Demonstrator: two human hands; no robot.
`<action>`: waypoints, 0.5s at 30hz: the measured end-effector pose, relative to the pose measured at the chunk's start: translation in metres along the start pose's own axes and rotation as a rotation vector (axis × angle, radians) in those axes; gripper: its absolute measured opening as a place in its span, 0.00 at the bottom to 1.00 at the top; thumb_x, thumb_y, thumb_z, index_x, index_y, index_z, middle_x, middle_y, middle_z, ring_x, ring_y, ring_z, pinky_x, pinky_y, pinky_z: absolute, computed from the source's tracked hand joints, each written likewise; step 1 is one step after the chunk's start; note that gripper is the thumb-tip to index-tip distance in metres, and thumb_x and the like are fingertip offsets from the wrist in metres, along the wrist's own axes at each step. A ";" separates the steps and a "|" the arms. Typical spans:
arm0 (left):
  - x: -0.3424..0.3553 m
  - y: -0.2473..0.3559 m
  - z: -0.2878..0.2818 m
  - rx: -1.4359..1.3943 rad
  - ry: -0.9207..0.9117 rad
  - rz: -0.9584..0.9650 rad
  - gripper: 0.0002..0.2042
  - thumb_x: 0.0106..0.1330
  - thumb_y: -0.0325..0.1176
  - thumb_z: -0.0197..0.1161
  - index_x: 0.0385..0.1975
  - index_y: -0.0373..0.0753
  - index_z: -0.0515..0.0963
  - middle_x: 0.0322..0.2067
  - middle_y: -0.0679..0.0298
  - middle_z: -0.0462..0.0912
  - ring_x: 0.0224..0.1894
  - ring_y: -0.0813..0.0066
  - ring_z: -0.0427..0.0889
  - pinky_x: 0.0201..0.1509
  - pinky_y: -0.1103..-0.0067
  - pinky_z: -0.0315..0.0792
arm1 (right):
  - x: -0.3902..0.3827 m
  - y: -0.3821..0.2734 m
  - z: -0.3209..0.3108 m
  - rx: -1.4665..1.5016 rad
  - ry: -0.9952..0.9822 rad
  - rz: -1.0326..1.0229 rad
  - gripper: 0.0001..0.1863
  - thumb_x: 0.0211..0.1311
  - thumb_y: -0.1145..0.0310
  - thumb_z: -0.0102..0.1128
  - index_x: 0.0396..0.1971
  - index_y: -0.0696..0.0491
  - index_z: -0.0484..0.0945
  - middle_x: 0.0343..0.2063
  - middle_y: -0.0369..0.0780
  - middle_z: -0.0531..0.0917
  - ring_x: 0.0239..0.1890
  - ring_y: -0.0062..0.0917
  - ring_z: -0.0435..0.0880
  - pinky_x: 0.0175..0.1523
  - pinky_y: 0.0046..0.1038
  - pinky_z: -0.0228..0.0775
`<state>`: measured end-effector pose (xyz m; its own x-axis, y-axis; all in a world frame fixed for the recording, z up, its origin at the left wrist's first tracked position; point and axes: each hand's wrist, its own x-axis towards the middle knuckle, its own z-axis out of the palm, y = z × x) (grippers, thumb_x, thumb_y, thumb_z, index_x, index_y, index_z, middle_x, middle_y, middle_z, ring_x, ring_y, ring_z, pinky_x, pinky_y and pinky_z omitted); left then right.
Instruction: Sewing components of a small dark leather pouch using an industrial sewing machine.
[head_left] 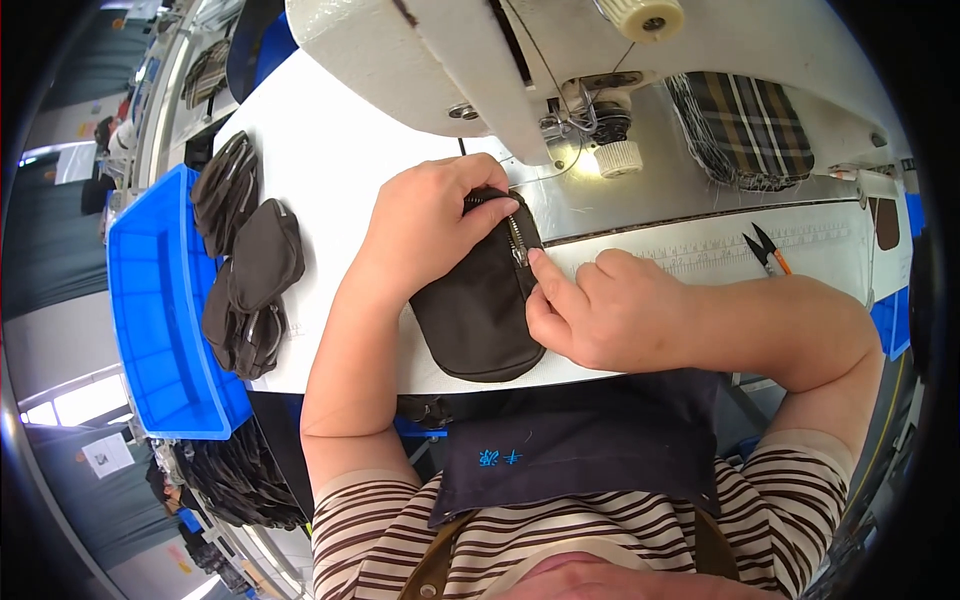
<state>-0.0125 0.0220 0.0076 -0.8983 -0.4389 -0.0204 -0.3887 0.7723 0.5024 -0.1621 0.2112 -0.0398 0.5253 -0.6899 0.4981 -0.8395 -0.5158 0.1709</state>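
A dark brown fabric pouch (470, 320) lies on the white sewing table, below the sewing machine's needle area. My left hand (435, 215) grips the pouch's top end, fingers curled over it and thumb pressed beside the zipper's upper end. My right hand (595, 310) is closed around the zipper pull (521, 255) on the pouch's right side, with the index fingertip against it; whatever the thumb touches is partly hidden.
The white sewing machine (400, 50) spans the back. Several dark pouches (265, 255) are piled at left beside a blue bin (155, 300). Plaid fabric pieces (740, 130) sit back right, orange-handled snips (772, 255) near my right forearm, on the table (310, 130).
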 end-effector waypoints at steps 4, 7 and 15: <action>0.001 0.001 -0.001 0.020 -0.011 -0.022 0.07 0.66 0.33 0.71 0.38 0.38 0.83 0.31 0.58 0.87 0.32 0.57 0.85 0.39 0.70 0.76 | 0.001 0.000 0.000 0.014 0.022 0.011 0.09 0.54 0.64 0.63 0.33 0.53 0.82 0.40 0.52 0.90 0.17 0.21 0.76 0.24 0.24 0.62; 0.002 0.000 -0.001 0.045 -0.037 -0.048 0.08 0.67 0.34 0.70 0.39 0.39 0.82 0.31 0.58 0.87 0.32 0.56 0.86 0.38 0.69 0.76 | 0.000 0.001 0.000 0.008 0.042 -0.004 0.09 0.53 0.64 0.63 0.32 0.53 0.82 0.39 0.51 0.90 0.17 0.20 0.75 0.24 0.24 0.61; 0.004 0.001 0.001 0.116 -0.006 -0.023 0.08 0.69 0.35 0.70 0.41 0.39 0.80 0.31 0.57 0.87 0.33 0.55 0.87 0.38 0.69 0.77 | -0.002 -0.001 0.002 -0.006 0.040 -0.015 0.09 0.51 0.65 0.63 0.30 0.54 0.84 0.39 0.52 0.90 0.18 0.20 0.73 0.24 0.24 0.60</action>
<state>-0.0165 0.0221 0.0069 -0.8899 -0.4548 -0.0357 -0.4301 0.8103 0.3981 -0.1623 0.2120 -0.0422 0.5320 -0.6609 0.5293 -0.8323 -0.5230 0.1835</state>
